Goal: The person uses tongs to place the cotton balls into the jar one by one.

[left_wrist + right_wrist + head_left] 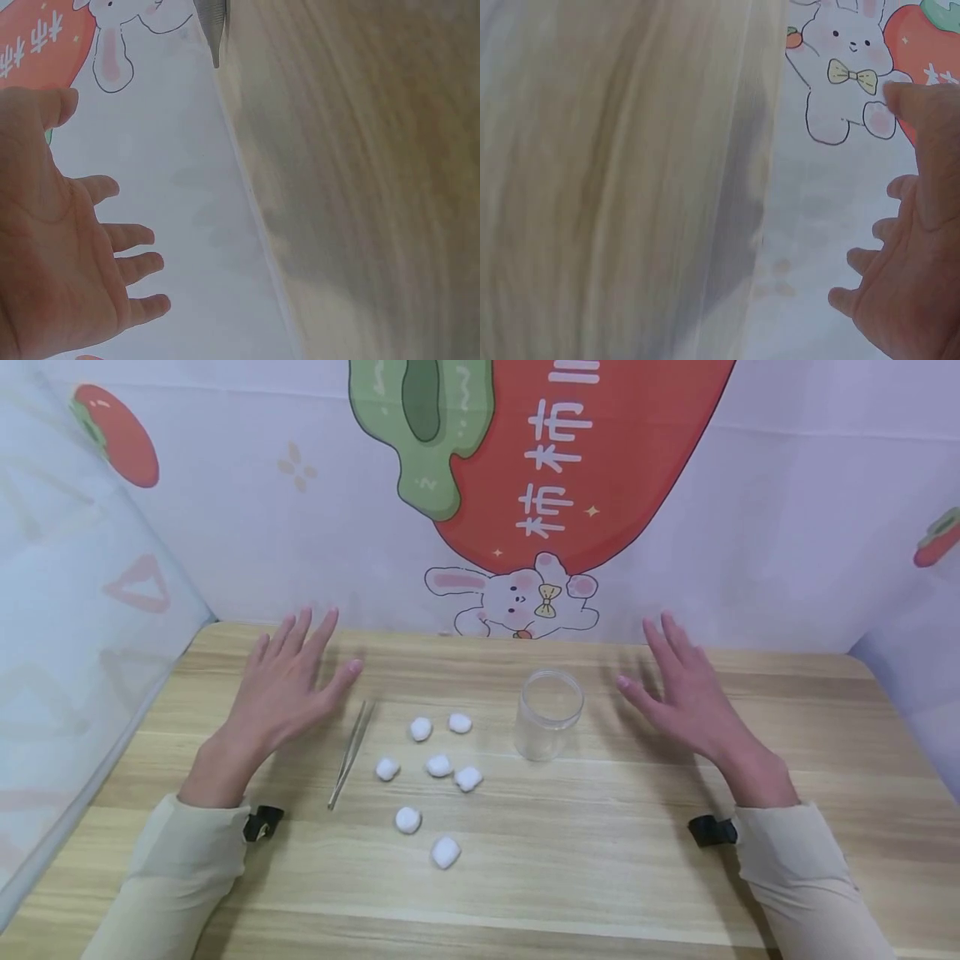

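Observation:
My left hand hovers over the left side of the table with its fingers spread, holding nothing. Just right of it lies a pair of metal tweezers; their tip shows at the top of the left wrist view. Several white cotton balls are scattered over the middle of the table. A clear, lidless plastic jar stands upright to their right. My right hand is held to the right of the jar, apart from it, fingers extended and nothing in them. The right wrist view shows that hand from the palm side.
The wood-grain table ends at the back against a white cloth printed with a rabbit and a large red fruit. Cloth also hangs along the left and right sides. A black strap piece sits at each sleeve cuff.

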A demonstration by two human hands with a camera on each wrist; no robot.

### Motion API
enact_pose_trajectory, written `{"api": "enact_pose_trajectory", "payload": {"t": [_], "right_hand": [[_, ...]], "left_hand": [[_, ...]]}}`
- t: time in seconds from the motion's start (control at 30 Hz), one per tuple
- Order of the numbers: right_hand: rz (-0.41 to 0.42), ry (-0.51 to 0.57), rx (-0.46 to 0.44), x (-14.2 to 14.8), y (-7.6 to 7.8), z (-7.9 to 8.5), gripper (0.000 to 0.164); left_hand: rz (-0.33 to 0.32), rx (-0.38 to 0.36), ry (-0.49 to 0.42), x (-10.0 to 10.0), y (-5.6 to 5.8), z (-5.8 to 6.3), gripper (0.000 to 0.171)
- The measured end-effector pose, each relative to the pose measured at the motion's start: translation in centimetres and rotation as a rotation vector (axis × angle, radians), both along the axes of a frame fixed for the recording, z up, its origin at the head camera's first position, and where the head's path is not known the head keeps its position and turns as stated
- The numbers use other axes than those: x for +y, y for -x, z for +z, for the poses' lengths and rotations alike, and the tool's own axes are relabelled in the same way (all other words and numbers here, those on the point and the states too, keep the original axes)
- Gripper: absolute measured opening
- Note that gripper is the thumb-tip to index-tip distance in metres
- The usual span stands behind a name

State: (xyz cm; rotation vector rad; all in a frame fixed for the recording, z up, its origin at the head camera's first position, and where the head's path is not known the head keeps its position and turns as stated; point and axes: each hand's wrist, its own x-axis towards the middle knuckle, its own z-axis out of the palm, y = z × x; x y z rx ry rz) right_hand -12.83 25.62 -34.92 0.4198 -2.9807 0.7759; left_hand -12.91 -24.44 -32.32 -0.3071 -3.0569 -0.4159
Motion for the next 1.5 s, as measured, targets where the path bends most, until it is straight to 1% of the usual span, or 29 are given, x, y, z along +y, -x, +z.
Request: {"api": "enact_pose_trajectory", "payload": {"t": [0.1,0.23,0.43,0.6,0.73,0.8,0.9,0.97,1.03,1.13,1.3,1.37,1.5], "right_hand": [[0.020,0.054,-0.034,-0.4,0.0,-0.1,0.096],[0.066,0.146,-0.060,-1.2,-0.2,-0.2,0.093],[0.131,0.272,-0.094,-2.3,-0.7,0.0,0.085],[0.210,0.375,-0.154,-3.1,-1.0,-0.1,0.075],[0.277,0.432,-0.198,-3.8,-1.3,-0.3,0.072],[0.302,0.457,-0.206,-4.2,-1.4,-0.3,0.071],[0.319,0.495,-0.214,-4.7,-1.6,-0.3,0.070],[0.309,0.511,-0.221,-5.1,-1.8,-0.4,0.071],[0.292,0.523,-0.228,-5.5,-2.0,-0.5,0.073],[0.281,0.530,-0.225,-6.3,-2.2,-0.8,0.077],[0.284,0.563,-0.225,-7.0,-2.8,-1.0,0.083],[0.280,0.580,-0.239,-7.3,-3.0,-1.1,0.084],[0.285,0.624,-0.263,-7.8,-2.9,-1.4,0.084]], "left_hand": [[-0.010,-0.006,-0.022,0.1,-0.3,0.0,0.083],[-0.029,-0.016,-0.062,0.4,-0.9,0.0,0.079],[-0.033,-0.107,-0.105,0.4,-2.1,-0.1,0.078],[-0.014,-0.140,-0.133,0.2,-3.2,-0.2,0.075],[-0.019,-0.190,-0.199,-0.2,-4.1,-0.4,0.070],[-0.024,-0.216,-0.233,-0.3,-4.4,-0.5,0.070],[-0.026,-0.241,-0.272,-0.6,-4.8,-0.7,0.068],[-0.029,-0.250,-0.282,-0.7,-5.1,-0.9,0.065],[-0.036,-0.266,-0.286,-0.6,-5.3,-1.2,0.063],[-0.036,-0.296,-0.279,-0.2,-5.6,-1.3,0.065],[0.003,-0.358,-0.259,1.0,-6.3,-1.5,0.076],[0.019,-0.366,-0.234,1.4,-6.7,-1.6,0.077],[0.050,-0.352,-0.178,1.8,-7.2,-1.6,0.076]]}}
